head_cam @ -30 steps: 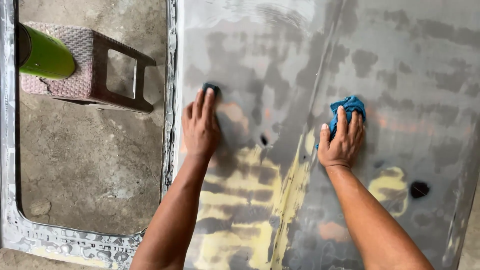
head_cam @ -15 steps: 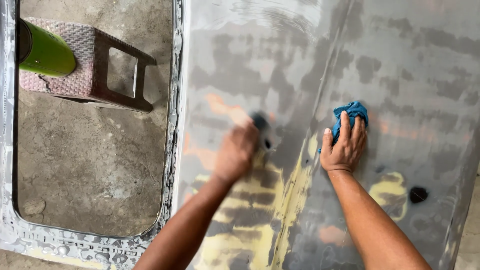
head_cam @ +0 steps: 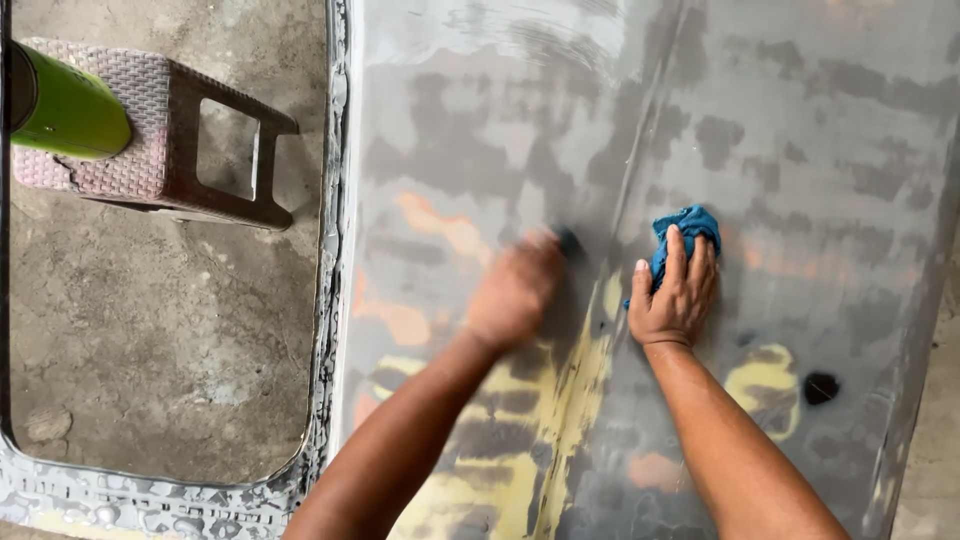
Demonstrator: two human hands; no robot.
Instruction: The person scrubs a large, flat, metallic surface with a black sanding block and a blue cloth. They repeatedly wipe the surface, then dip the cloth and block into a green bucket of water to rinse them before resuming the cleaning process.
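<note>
A grey sanded metal body panel [head_cam: 800, 130] with yellow and orange filler patches fills the right of the head view. My left hand [head_cam: 515, 292] is blurred and presses a small dark sanding pad [head_cam: 570, 242] against the panel near its central crease. My right hand [head_cam: 678, 292] lies flat on the panel just to the right, its fingers holding down a crumpled blue cloth [head_cam: 685, 232].
A window-shaped opening [head_cam: 160, 380] at the left of the panel shows concrete floor below. Through it stands a woven pinkish plastic stool [head_cam: 150, 140] with a green cylinder [head_cam: 65, 105] on it. A black hole [head_cam: 820, 387] sits in the panel at lower right.
My left hand has slid the dark pad to the right across the panel, from near the opening's edge to the central crease beside my right hand. The right hand and cloth stayed put.
</note>
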